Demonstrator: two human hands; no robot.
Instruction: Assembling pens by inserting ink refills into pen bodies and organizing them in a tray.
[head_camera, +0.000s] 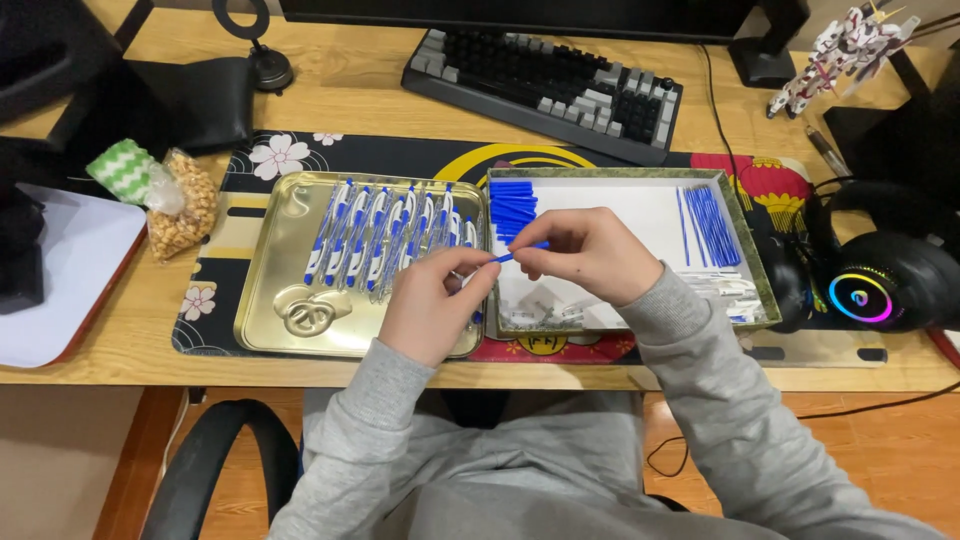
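Observation:
My left hand (432, 305) and my right hand (590, 252) meet over the seam between two trays, both pinching a small blue pen part (520, 252) between their fingertips. Under my left hand lies a gold metal tray (270, 310) with a row of several blue-and-white pens (385, 232). Under my right hand sits a white-lined box tray (640, 205) holding a pile of blue caps (512, 208), a bunch of thin blue refills (710, 225) and small clear parts (725, 290). What exactly the left fingers grip is partly hidden.
A dark patterned desk mat (420, 150) lies under the trays. A keyboard (545, 85) is behind them, a headset (885, 275) at the right, a bag of snacks (180, 205) at the left, a robot figure (845, 50) at the far right.

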